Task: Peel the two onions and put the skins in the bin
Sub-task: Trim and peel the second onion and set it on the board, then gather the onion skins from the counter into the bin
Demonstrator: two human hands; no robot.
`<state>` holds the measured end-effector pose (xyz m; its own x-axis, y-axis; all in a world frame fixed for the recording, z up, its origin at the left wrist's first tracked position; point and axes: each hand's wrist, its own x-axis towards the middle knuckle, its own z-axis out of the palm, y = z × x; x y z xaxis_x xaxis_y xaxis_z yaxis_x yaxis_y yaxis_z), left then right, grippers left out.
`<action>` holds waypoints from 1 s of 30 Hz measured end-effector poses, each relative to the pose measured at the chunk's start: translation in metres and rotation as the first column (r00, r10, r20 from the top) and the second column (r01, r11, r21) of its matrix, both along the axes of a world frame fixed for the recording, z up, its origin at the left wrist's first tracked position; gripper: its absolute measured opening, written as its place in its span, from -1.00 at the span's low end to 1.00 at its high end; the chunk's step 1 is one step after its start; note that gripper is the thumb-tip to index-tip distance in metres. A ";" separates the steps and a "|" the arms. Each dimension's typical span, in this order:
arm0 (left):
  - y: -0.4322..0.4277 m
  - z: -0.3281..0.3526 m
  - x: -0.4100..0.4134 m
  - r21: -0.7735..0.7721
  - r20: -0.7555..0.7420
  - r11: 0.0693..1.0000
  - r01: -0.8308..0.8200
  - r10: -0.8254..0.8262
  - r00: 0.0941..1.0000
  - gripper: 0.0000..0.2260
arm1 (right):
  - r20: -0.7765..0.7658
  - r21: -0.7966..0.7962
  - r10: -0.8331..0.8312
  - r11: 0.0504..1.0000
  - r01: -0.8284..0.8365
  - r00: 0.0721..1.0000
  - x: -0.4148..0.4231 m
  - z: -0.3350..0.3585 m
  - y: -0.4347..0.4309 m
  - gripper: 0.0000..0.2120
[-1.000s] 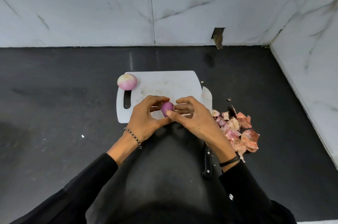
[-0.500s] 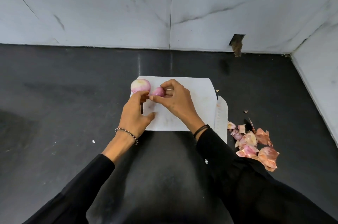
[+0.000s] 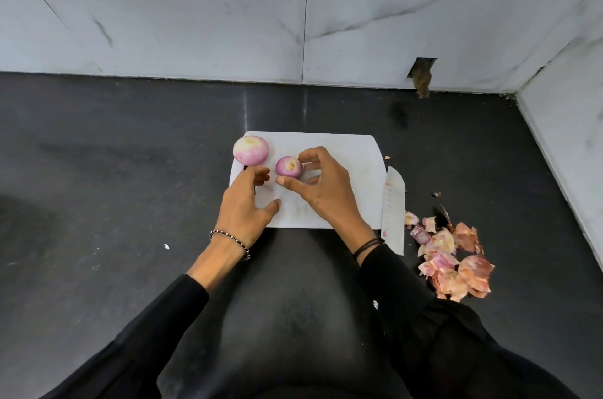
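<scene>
Head view, entries by item. Larger onion point(image 3: 251, 150): recorded at the far left corner of the white cutting board point(image 3: 342, 150), peeled, pale cream on top shading to pink-purple below, with a yellowish trimmed end turned upward. It was judged to be parked there to keep it out of the working area. Smaller onion point(image 3: 289, 167): set on the board just beside the larger one, to its right and nearer the person, with a narrow gap between them. It was glossy and a deeper purple, no papery skin was seen on its visible side, and a yellowish cut end faced up. Right hand point(image 3: 326, 185): fingers and thumb were curled round the smaller onion, thumb at its near side and index fingertip at its far right. The hold was judged light, suited to standing the onion beside its partner. Left hand point(image 3: 246, 203): held palm down over the board's left edge, fingers loosely bent, nothing gripped, fingertips just short of the larger onion. The hands were apart, one on either side of the smaller onion. Knife point(image 3: 393, 209): laid along the board's right edge, tip away from the person, clear of the hands. Skins point(image 3: 453, 261): heaped loose on the dark worktop point(image 3: 114, 186) to the right of the board, orange-pink and papery. No bin was in view, so peeling was judged finished or nearly so, and disposal outstanding.
</scene>
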<state>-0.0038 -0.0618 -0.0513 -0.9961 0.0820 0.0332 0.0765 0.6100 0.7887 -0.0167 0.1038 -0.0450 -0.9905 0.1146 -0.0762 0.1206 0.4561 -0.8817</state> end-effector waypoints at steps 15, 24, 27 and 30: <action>0.020 0.005 0.030 -0.030 -0.022 0.996 0.080 -0.081 0.996 -0.61 | -0.045 0.307 -0.138 0.941 0.145 0.989 0.079 0.014 0.047 -0.88; 0.043 0.008 0.055 -0.101 -0.019 0.971 0.218 -0.221 0.975 -0.80 | 0.185 0.659 -0.337 0.739 0.138 0.923 0.164 0.011 0.082 -0.50; 0.058 0.011 0.062 -0.040 0.045 0.965 0.259 -0.257 0.965 -0.89 | 0.221 0.555 -0.381 0.806 0.205 0.898 0.169 0.008 0.089 -0.56; 0.077 0.013 0.068 0.074 0.186 0.953 0.293 -0.302 0.935 -0.92 | 0.308 0.418 -0.414 0.868 0.268 0.857 0.168 0.013 0.094 -0.61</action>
